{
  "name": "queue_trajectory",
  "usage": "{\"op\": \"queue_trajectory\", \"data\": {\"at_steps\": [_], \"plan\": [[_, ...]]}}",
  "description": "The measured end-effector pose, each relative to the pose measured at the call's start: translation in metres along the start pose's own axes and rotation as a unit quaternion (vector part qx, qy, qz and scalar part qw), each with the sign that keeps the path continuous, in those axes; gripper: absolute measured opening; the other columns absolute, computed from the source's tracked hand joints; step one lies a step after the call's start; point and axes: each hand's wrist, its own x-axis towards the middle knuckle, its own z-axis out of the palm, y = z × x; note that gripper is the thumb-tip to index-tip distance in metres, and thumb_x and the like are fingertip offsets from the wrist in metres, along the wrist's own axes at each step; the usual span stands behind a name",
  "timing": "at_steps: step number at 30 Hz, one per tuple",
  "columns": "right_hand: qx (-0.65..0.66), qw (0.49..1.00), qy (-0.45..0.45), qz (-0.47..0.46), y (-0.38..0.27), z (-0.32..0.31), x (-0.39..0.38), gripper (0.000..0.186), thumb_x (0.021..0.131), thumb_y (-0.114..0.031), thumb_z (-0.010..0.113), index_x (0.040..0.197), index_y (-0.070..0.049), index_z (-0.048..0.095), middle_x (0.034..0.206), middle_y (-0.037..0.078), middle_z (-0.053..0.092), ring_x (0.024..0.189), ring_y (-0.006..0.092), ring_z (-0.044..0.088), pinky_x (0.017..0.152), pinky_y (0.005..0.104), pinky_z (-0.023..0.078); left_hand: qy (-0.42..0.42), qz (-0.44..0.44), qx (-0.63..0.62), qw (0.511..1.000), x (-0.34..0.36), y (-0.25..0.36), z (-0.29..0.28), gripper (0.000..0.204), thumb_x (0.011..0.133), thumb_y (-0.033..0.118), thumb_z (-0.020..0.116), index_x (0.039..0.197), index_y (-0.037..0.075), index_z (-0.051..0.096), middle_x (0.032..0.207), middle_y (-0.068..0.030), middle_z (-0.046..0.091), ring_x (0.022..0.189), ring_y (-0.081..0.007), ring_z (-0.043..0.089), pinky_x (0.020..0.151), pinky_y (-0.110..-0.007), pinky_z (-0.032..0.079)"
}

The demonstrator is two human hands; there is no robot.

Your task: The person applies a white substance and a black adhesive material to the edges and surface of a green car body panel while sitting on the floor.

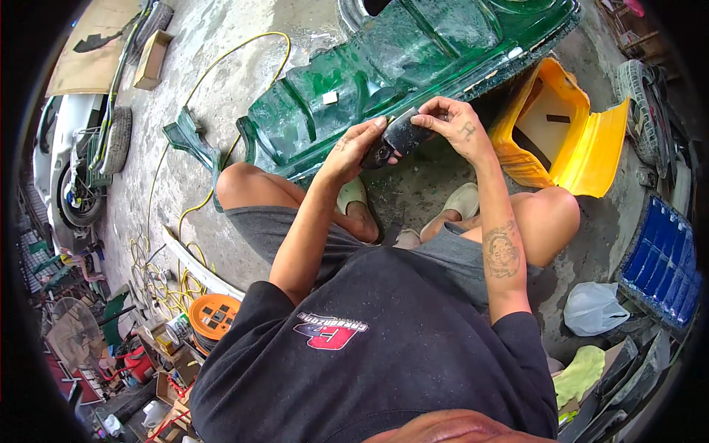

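In front of my knees, my left hand (357,148) is wrapped round a black palm-sized tool (395,142) with a rounded end. My right hand (452,127) pinches a thin dark grey piece (408,117) at the tool's upper edge, with thumb and fingers together. Whether that piece is a loose sheet or part of the tool I cannot tell. Just beyond both hands lies a large glossy green moulded panel (325,88) with raised ribs. A small pale block (330,97) rests on it.
To the right stands a cut-open yellow plastic container (602,148). Beyond it are a tyre (641,111) and a blue panel (661,258). A white plastic bag (594,308) lies nearer. Yellow hose (193,214) winds over the floor at left, near an orange reel (214,314).
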Motion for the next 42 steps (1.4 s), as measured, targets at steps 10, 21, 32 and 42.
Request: {"op": "queue_trajectory", "data": {"at_steps": [10,21,32,42], "plan": [[0.068,0.997,0.024,0.037,0.015,0.010,0.002,0.025,0.086,-0.015,0.078,0.104,-0.002,0.066,0.092,0.001,0.067,0.080,0.0112,0.066,0.073,0.0270,0.057,0.123,0.178,0.107,0.970,0.002,0.000,0.024,0.044,0.097,0.026,0.065,0.135,0.006,0.055,0.102,-0.0070,0.067,0.091,-0.0118,0.061,0.081,-0.028,0.049],[0.138,0.983,-0.097,0.072,0.004,-0.006,-0.002,0.024,0.082,-0.007,0.080,0.101,0.000,0.067,0.090,0.006,0.070,0.077,0.0136,0.069,0.071,0.0260,0.057,0.048,0.105,-0.073,0.991,0.002,0.003,0.007,0.042,0.101,0.027,0.056,0.135,0.003,0.055,0.102,-0.0050,0.063,0.083,-0.0126,0.061,0.070,-0.027,0.050],[0.094,0.988,-0.100,0.071,0.007,-0.014,0.001,0.033,0.083,-0.004,0.078,0.112,0.000,0.063,0.092,0.006,0.068,0.080,0.0130,0.067,0.072,0.0263,0.059,0.070,0.168,0.031,0.983,0.008,-0.002,0.025,0.048,0.096,0.019,0.065,0.139,0.002,0.053,0.118,-0.0060,0.063,0.106,-0.0116,0.058,0.094,-0.025,0.045],[0.116,0.990,-0.083,0.020,0.003,0.005,-0.001,0.040,0.084,-0.006,0.078,0.121,-0.001,0.062,0.089,0.001,0.062,0.080,0.0103,0.064,0.072,0.0268,0.059,0.059,0.159,-0.049,0.984,0.003,-0.003,0.029,0.047,0.096,0.017,0.065,0.139,-0.001,0.052,0.117,-0.0064,0.064,0.103,-0.0111,0.059,0.092,-0.025,0.047]]}}
